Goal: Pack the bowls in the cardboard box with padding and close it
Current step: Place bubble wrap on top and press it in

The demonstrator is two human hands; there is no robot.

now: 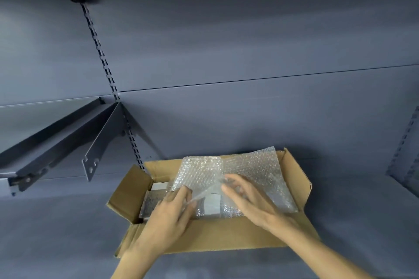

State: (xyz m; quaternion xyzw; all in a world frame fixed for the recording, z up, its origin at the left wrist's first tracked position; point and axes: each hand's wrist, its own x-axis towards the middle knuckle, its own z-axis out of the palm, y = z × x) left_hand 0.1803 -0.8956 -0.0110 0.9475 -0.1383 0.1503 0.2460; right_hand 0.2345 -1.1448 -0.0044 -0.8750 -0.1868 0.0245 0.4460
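An open brown cardboard box lies on a grey shelf, its flaps spread outward. A sheet of clear bubble wrap covers most of its inside and rises against the far wall. My left hand reaches into the box at the left and pinches the near edge of the bubble wrap. My right hand is over the middle of the box, fingers curled on the same sheet. Pale grey-white items show under the wrap; whether they are bowls I cannot tell.
The box sits on a grey metal shelf surface with a grey back panel behind it. Dark shelf brackets jut out at the left on a slotted upright. Another slotted upright stands at the right edge.
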